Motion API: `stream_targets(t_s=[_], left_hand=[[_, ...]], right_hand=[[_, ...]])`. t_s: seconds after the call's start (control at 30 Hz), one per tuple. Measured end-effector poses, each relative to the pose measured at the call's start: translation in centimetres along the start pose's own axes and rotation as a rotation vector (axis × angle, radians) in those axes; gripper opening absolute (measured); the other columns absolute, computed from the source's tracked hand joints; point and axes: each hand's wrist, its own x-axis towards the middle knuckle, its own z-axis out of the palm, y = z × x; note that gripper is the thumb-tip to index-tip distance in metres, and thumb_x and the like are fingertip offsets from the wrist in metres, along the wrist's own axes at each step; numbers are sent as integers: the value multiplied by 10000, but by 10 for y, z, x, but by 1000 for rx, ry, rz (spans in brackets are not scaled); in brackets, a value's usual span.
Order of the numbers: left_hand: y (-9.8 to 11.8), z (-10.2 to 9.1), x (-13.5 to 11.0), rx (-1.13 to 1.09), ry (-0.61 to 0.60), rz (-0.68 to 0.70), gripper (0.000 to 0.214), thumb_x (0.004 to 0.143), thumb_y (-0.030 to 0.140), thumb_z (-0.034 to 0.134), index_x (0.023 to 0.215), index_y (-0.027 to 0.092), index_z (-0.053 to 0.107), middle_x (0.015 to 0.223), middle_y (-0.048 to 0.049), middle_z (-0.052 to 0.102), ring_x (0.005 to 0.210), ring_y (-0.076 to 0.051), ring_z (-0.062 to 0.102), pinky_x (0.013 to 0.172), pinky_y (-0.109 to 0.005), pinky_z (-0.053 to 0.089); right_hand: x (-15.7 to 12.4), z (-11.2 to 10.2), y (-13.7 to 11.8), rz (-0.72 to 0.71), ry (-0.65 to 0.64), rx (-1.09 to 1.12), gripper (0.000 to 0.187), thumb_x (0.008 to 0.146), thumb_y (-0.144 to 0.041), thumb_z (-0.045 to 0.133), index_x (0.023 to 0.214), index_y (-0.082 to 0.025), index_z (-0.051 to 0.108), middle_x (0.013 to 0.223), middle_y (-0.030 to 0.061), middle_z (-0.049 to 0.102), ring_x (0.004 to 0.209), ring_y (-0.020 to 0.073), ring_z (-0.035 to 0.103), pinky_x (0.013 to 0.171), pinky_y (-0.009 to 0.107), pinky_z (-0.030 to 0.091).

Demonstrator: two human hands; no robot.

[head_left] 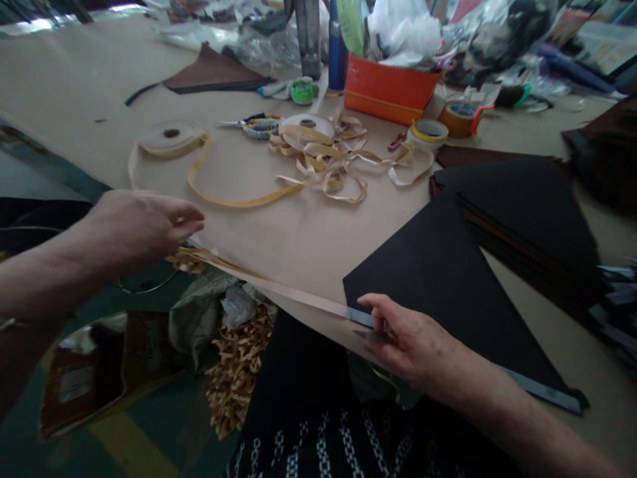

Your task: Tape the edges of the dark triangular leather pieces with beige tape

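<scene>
Partly, the right hand (pixel 413 342) hides the tape strip (pixel 279 290).

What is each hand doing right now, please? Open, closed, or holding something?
Left hand: half closed above the tan strip, cannot tell if gripping.
Right hand: closed, holding the strip against a metal ruler.

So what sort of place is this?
Probably a leather-goods or craft workshop: a stack of cut black panels, rolls of tan tape, and scissors lie on a paper-covered worktable.
</scene>
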Motion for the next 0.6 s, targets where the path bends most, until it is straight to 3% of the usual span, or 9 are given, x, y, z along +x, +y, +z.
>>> stream_targets(t_s=[0.1, 0.2, 0.27, 0.37, 0.47, 0.53, 0.6], left_hand=[[71, 2, -17, -155, -48, 240, 308, 876, 382, 481, 892, 146, 679, 836, -58, 663, 770, -153, 565, 764, -277, 425], [141, 17, -33, -363, -128, 442, 233, 889, 330, 488, 936, 171, 653, 922, -67, 669, 919, -191, 577, 853, -321, 433], [172, 27, -39, -338, -186, 462, 176, 879, 300, 512, 951, 196, 636, 923, -51, 664, 920, -207, 578, 835, -347, 431], [193, 35, -41, -192, -250, 407, 113, 848, 249, 530, 894, 198, 620, 917, -61, 646, 858, -228, 580, 748, -362, 406], [196, 35, -38, -130, -263, 383, 89, 833, 245, 535, 855, 193, 604, 876, -61, 648, 836, -241, 581, 722, -368, 375], [195, 34, -34, -131, -267, 383, 94, 831, 270, 540, 835, 198, 600, 821, -46, 655, 801, -242, 584, 708, -372, 358], [196, 31, -30, -132, -282, 395, 96, 819, 277, 549, 805, 200, 605, 763, -39, 656, 752, -235, 583, 695, -369, 342]], right_hand=[[-3, -6, -5, 111, 104, 208, 79, 943, -244, 386, 964, -215, 456, 734, -37, 519, 641, 103, 499, 611, 234, 399], [-4, -6, -10, 134, 172, 256, 208, 960, -273, 361, 787, -202, 451, 685, -35, 484, 611, 101, 453, 587, 235, 372], [-4, -5, -13, 106, 218, 276, 217, 940, -263, 411, 757, -191, 503, 719, -19, 506, 657, 108, 475, 626, 242, 385], [-2, -2, -16, 99, 264, 335, 246, 913, -254, 453, 733, -181, 604, 765, 6, 535, 724, 124, 508, 662, 249, 397], [2, 6, -16, 176, 183, 421, 249, 893, -263, 467, 757, -175, 655, 726, 1, 558, 672, 118, 513, 601, 241, 389], [6, 14, -15, 236, 174, 452, 208, 861, -240, 492, 949, -179, 670, 713, -13, 580, 649, 115, 523, 586, 236, 392], [10, 21, -14, 280, 210, 442, 376, 823, -211, 517, 1191, -176, 585, 681, -34, 573, 613, 112, 519, 569, 233, 390]])
